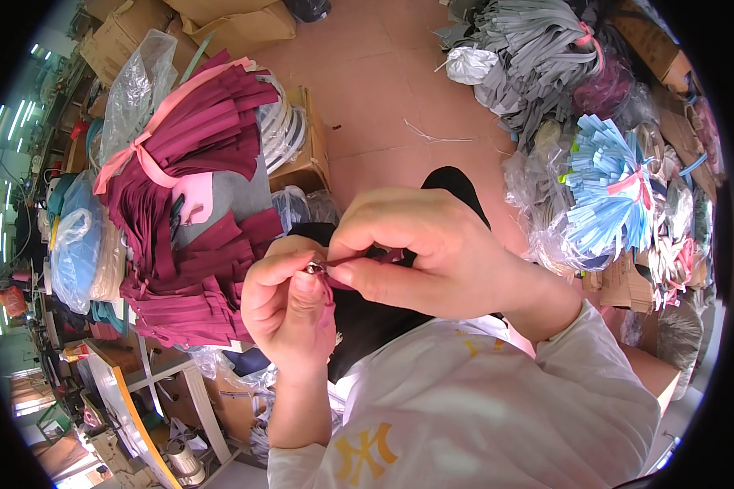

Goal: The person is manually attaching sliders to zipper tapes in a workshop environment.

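Between thumb and forefinger, my left hand (289, 318) pinches a small shiny metal piece (312, 267), too small to make out its exact kind. A narrow maroon fabric strip (342, 262) runs from that piece to my right hand (432, 253), whose thumb and forefinger are closed on it. More maroon fabric lies against my left palm, partly hidden by the fingers. Both hands are close together over my lap. To their left, cut maroon strips (196, 297) lie in layers on a work surface, and a bundle of maroon strips (208, 118) is tied with a pink band (144, 155).
A pink sheet (194, 198) lies among the maroon strips. Cardboard boxes (240, 24) stand at the far left. On the right are a grey strip bundle (530, 49), a light blue bundle (607, 191) and plastic bags (538, 175). White thread (432, 137) lies on the tiled floor (375, 98).
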Available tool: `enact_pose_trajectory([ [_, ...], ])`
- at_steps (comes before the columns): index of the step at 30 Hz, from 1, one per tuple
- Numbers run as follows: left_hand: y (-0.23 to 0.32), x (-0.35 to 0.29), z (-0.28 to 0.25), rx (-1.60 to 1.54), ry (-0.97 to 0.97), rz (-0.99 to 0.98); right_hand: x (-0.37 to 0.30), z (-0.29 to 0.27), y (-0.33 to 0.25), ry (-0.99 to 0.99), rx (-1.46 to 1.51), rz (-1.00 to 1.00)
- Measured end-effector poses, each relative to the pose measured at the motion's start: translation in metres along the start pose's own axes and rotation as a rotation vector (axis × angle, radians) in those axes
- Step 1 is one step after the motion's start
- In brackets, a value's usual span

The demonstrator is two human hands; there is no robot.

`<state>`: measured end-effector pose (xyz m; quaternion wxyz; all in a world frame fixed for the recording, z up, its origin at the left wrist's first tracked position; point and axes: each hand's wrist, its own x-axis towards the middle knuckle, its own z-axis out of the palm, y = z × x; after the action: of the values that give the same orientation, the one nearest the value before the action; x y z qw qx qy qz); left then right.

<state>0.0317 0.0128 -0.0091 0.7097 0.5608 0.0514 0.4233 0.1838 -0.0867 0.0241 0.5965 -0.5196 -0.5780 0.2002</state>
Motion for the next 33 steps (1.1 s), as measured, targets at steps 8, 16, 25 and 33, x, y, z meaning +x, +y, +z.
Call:
enact_pose_trajectory([
  [8,0.005,0.003,-0.003,0.298,0.029,0.100,-0.003,0.004,0.004,0.042,-0.036,-0.002],
  [16,0.007,0.004,-0.005,0.269,-0.004,0.113,-0.005,0.009,0.010,0.080,0.091,0.015],
  [25,0.003,-0.004,-0.001,0.160,-0.004,0.113,-0.007,0.008,0.017,0.188,-0.228,-0.312],
  [33,0.014,-0.002,0.010,0.404,-0.058,0.247,-0.009,0.010,0.020,0.213,-0.142,-0.337],
])
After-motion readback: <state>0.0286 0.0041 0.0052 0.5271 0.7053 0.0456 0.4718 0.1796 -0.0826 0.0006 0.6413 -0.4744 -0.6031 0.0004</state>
